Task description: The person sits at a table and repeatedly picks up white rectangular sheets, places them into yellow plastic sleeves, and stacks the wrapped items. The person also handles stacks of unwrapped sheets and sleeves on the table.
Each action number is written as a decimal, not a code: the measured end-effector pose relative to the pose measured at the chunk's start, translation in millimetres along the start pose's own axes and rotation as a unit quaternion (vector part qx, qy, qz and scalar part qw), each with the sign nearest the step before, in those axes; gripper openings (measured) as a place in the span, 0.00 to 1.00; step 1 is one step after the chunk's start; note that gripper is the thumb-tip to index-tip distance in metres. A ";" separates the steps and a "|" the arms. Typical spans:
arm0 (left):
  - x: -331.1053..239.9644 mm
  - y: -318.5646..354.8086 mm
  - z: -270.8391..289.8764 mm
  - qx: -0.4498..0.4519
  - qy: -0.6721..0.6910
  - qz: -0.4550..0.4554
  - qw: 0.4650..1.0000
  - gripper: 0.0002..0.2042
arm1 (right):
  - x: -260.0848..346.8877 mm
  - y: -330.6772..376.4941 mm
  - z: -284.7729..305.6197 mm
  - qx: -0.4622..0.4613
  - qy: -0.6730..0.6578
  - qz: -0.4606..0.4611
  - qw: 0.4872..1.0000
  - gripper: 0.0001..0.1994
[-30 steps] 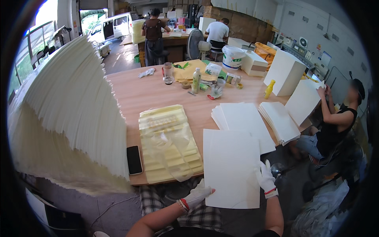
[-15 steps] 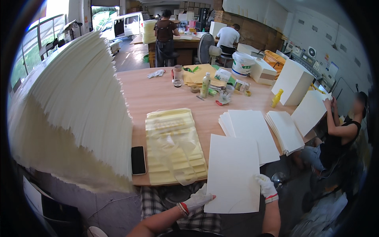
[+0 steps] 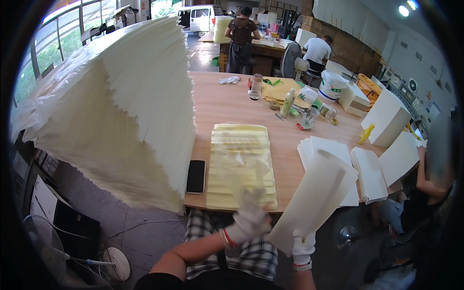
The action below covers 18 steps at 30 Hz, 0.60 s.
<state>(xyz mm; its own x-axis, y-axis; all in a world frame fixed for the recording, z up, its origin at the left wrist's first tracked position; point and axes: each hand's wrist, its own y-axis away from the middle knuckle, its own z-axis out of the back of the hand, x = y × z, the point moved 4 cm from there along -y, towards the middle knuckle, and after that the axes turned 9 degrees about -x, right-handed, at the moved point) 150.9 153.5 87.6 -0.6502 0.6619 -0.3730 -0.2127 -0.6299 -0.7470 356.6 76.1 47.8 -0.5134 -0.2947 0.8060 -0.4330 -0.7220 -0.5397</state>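
My right hand [image 3: 303, 244], in a white glove, grips the lower edge of a large white paper sheet [image 3: 314, 193]. The sheet stands tilted and bowed, its top leaning right. My left hand [image 3: 250, 215], also gloved, is over the near end of a pile of pale yellow plastic bags [image 3: 241, 169]. Motion smears its fingers, so whether they touch the top bag cannot be made out. Behind the held sheet, partly hidden by it, lies a stack of white sheets [image 3: 321, 144]. A second stack of white sheets [image 3: 368, 174] is to its right.
A tall stack of thin cream sheets [image 3: 145, 96] rises at the left, beside a black phone [image 3: 195, 177]. Farther back are a bottle [image 3: 287, 103], a white bucket [image 3: 332, 86] and a yellow bottle [image 3: 366, 134]. A person [image 3: 425, 179] sits at the right; others work behind.
My left hand has let go of the sheet and moved over the yellow bags. The sheet, flat before, is now bowed and tilted in my right hand. The view has turned left.
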 end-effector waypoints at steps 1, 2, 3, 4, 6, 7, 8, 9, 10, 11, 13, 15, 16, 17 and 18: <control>21.6 -25.3 18.7 -0.083 -0.052 -0.005 0.995 0.37 | 12.8 -3.0 2.8 0.024 0.022 0.020 0.999 0.15; 46.4 -45.0 25.6 -0.054 -0.098 0.065 0.992 0.34 | 20.3 -6.5 4.2 0.047 0.048 0.043 0.997 0.15; 65.9 -65.8 35.5 -0.081 -0.153 0.100 0.980 0.32 | 27.0 -9.4 2.8 0.076 0.074 0.132 0.986 0.19; 91.1 -73.8 34.2 0.006 -0.078 0.206 0.975 0.30 | 31.2 -10.4 -1.7 0.124 0.096 0.157 0.975 0.20; 132.8 -73.9 20.9 0.172 0.081 0.394 0.899 0.26 | 21.9 -4.4 -20.3 0.212 0.207 0.177 0.939 0.18; 128.9 -55.2 0.6 0.078 0.326 0.443 0.832 0.22 | 17.7 -5.1 -31.1 0.256 0.223 0.138 0.930 0.13; 112.3 -41.7 -16.9 0.045 0.399 0.391 0.828 0.22 | 19.1 -8.5 -45.1 0.308 0.225 0.110 0.918 0.13; 78.1 -25.3 -33.0 0.051 0.265 0.210 0.940 0.22 | 12.5 -10.6 -59.0 0.330 0.278 0.100 0.896 0.11; 40.3 -3.2 -47.8 0.037 0.068 0.014 0.997 0.23 | -0.8 -11.0 -72.8 0.353 0.334 0.087 0.870 0.09; 12.6 10.9 -58.6 0.028 0.045 -0.045 0.998 0.23 | -45.8 5.0 -76.3 0.356 0.437 0.116 0.818 0.12; -31.4 5.6 -41.5 0.121 0.207 0.021 0.971 0.25 | -149.3 14.7 -76.3 0.363 0.151 0.150 0.907 0.20; 21.3 28.1 -47.9 0.091 0.181 0.108 0.973 0.28 | -72.0 2.2 -87.5 0.233 0.236 0.015 0.943 0.21; 26.6 21.5 -29.7 0.075 0.140 0.164 0.974 0.28 | -40.8 -8.1 -84.9 0.151 0.286 -0.057 0.945 0.22; 36.6 37.5 -40.6 0.174 0.125 0.179 0.960 0.27 | -39.6 -12.0 -89.0 0.112 0.253 -0.098 0.956 0.23; 50.5 64.0 -56.8 0.276 0.108 0.196 0.935 0.27 | -47.1 -14.7 -99.6 0.116 0.270 -0.090 0.952 0.23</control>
<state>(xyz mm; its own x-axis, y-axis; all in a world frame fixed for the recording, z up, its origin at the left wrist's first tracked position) 145.9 169.6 -10.3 -0.6075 0.3651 -0.7054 -0.3719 -0.9155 -0.1536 313.3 162.9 -6.5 -0.7792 0.1660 0.6044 -0.4070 -0.8674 -0.2864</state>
